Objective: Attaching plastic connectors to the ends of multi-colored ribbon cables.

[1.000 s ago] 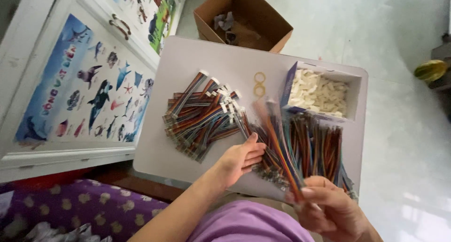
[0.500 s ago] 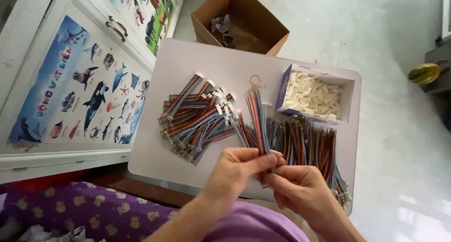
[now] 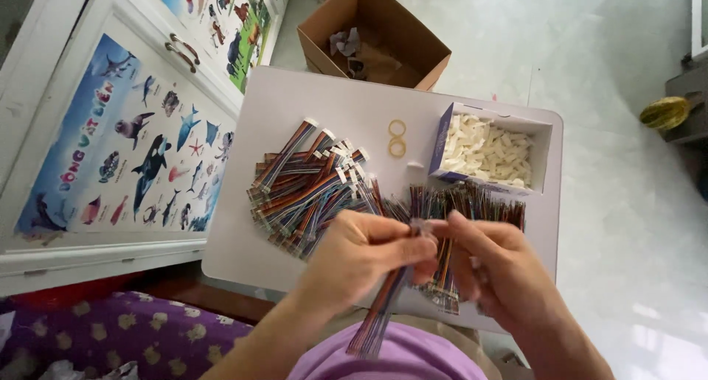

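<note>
From the head view, both my hands meet just above the near edge of the white bench [image 3: 295, 100]. My left hand [image 3: 358, 258] has its grip closed on a multicoloured ribbon cable [image 3: 383, 310], thumb and fingers pinching it near its upper end, and the cable hangs down toward my lap over my purple top. My right hand [image 3: 498, 269] is curled in a narrow grip at the same upper end, fingertips touching the left hand's; what sits between them is too small to tell.

On the bench beyond my left hand lies a fanned pile of finished cables with white connectors [image 3: 310, 181]. Beyond my right hand, partly hidden by it, lies a row of loose coloured cables [image 3: 472, 203]. An open box of small white connectors [image 3: 490, 151] stands at the far right of the bench, with two rubber bands [image 3: 397, 138] just beside it. A brown cardboard box [image 3: 372, 37] sits on the floor past the bench, and a white cabinet with sea-animal posters [image 3: 125, 144] stands to the left.
</note>
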